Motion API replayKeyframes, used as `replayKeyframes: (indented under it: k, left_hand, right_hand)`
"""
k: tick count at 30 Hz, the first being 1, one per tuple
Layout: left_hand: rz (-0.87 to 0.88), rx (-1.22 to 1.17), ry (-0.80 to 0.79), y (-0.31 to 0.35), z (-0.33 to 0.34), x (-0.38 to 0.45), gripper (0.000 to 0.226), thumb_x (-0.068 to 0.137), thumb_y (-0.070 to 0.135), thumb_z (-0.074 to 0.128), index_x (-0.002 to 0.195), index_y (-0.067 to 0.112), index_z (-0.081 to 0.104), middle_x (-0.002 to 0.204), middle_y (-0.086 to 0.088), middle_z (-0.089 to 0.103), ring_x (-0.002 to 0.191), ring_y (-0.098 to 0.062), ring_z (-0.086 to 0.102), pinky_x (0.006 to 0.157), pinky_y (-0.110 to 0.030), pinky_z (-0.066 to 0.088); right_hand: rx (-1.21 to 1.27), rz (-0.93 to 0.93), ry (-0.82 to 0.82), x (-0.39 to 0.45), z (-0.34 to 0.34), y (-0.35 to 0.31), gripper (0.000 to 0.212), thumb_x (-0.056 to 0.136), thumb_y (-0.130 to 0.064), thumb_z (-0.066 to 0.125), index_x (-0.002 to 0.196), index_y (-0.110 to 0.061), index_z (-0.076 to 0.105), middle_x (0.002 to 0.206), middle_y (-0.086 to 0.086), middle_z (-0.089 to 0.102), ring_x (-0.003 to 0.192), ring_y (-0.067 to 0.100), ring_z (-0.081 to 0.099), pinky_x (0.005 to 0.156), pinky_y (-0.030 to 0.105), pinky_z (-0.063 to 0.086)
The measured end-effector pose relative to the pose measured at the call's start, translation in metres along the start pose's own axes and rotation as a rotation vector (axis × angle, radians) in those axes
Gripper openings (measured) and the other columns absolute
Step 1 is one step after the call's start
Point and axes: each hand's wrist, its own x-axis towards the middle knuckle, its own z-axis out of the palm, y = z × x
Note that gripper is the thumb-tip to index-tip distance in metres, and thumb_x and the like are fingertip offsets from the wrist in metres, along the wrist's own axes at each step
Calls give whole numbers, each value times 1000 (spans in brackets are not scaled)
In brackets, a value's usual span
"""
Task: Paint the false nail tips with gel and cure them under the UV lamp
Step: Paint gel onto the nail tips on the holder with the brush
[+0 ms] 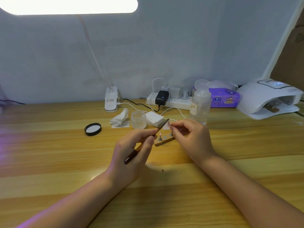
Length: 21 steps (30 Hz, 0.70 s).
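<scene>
Left hand [131, 150] gripping brush [144, 143], above wooden nail stand [162, 142]. Right hand [189, 137] fingers [174, 126] pinching nail tip [168, 125] at brush's tip.

A single wide-angle head-worn camera looks forward and down from close above a wooden table [49, 162], framing both forearms rising from the lower edge at centre, the UV lamp [269, 99] at far right and a pale wall [148, 46] straight ahead.

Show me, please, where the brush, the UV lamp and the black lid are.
brush [162, 125], head view, on its ferrule.
UV lamp [266, 94], head view, on its white dome.
black lid [93, 129], head view, on its pale inside.
</scene>
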Motion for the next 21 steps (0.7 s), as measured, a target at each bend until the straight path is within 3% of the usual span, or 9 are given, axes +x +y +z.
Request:
replayKeyframes:
  k: [3, 6, 13, 17, 21]
  left_hand:
    - [37, 26, -38, -1, -2, 1, 22, 94, 15, 55, 109, 12, 70, 93, 5, 72, 87, -12, 69, 75, -23, 52]
    - [27, 32, -19, -1, -2, -1, 21, 93, 17, 54, 104, 12, 71, 90, 8, 72, 85, -10, 69, 73, -24, 53]
    - [-35, -62, -12, 0, -1, -1, 32, 97, 36, 56, 126, 22, 59, 95, 6, 70, 87, -17, 70, 76, -35, 58]
    - [34, 5, -50, 0, -2, 1, 19, 96, 23, 58, 112, 21, 67, 97, 6, 68, 89, -12, 66, 76, -24, 52]
    - [39, 58, -70, 2, -2, 3, 26, 100, 39, 49, 105, 23, 69, 95, 3, 65, 89, -12, 63, 77, -20, 48]
  right_hand:
    - [-12, -4, 7, 0, 0, 0, 11, 80, -2, 72, 89, -9, 74, 76, 1, 68, 68, 7, 62, 65, 14, 51]
    - [13, 34, 18, 0, -1, 0, 10, 82, -4, 71, 91, -8, 74, 76, 0, 69, 68, 8, 64, 65, 19, 53]
    - [80, 115, -3, 0, -3, -2, 9, 85, -9, 69, 93, -11, 72, 77, 1, 69, 72, 5, 64, 65, 23, 55]
    - [92, 113, -4, 0, -2, -1, 11, 85, -10, 70, 95, -11, 72, 81, 0, 70, 72, 6, 66, 67, 23, 56]
    - [126, 142, -11, -1, -2, 0, 14, 84, -7, 70, 97, -13, 72, 83, -3, 70, 74, 5, 66, 70, 22, 57]
